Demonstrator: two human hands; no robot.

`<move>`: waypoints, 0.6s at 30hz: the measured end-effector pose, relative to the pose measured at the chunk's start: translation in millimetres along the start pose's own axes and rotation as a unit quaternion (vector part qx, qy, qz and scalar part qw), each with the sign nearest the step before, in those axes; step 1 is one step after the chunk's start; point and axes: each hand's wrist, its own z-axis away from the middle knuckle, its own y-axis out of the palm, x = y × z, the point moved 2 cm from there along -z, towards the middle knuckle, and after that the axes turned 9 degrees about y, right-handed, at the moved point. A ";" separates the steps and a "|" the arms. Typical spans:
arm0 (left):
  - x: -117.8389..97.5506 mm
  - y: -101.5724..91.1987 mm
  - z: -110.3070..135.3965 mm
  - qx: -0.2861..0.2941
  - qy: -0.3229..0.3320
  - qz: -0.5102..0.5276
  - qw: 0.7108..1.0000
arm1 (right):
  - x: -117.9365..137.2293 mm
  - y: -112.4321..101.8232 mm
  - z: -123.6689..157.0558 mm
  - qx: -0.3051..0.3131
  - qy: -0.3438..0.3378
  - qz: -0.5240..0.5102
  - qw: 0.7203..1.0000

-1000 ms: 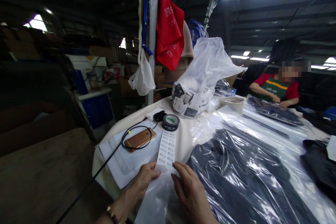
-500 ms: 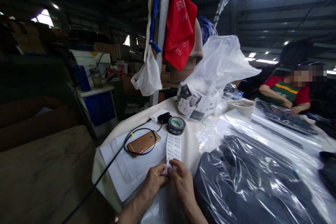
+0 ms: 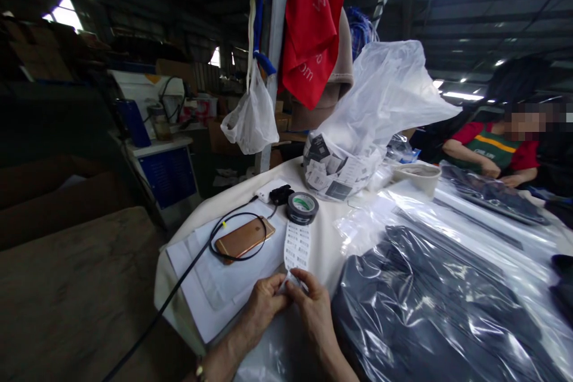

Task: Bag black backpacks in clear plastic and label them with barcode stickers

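Note:
A white strip of printed stickers (image 3: 296, 246) runs from beside a roll of black tape (image 3: 302, 208) down to my fingers. My left hand (image 3: 265, 299) pinches the strip's near end. From the other side, my right hand (image 3: 311, 301) grips the same end between thumb and fingers, and the two hands almost touch. The strip bends up where I hold it. Left of it, a gold phone (image 3: 245, 239) lies on white paper sheets (image 3: 192, 292), with a black cable (image 3: 197, 264) looped over it. A dark item in clear plastic (image 3: 403, 304) lies right of my right hand.
A plastic bag full of printed tags (image 3: 333, 170) stands at the back of the table, next to a roll of pale tape (image 3: 416, 176). A metal post (image 3: 274, 30) carries a red cloth (image 3: 311, 30) and a small white bag (image 3: 253, 116). A co-worker (image 3: 496, 149) sits at the far right.
The view has shifted slightly. My fingers have bent the near end of the sticker strip upward, and both hands still pinch it.

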 end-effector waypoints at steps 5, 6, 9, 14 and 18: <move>-8.9 2.6 -0.9 -0.013 -0.013 -0.006 1.000 | 1.1 -0.1 0.2 0.012 0.005 0.002 1.000; -10.0 3.2 -0.7 -0.011 -0.012 -0.004 1.000 | 1.3 -0.3 0.5 0.012 0.004 0.006 1.000; -10.7 4.3 -0.1 -0.007 -0.016 0.001 1.000 | 1.5 -0.6 2.0 0.012 0.001 0.019 1.000; -8.6 3.6 -1.9 -0.024 -0.001 0.018 1.000 | -3.4 -0.2 3.7 0.035 -0.011 0.019 0.999; -6.9 2.9 -5.0 -0.039 0.010 0.010 0.999 | -6.9 -0.6 3.6 0.026 -0.022 0.008 0.999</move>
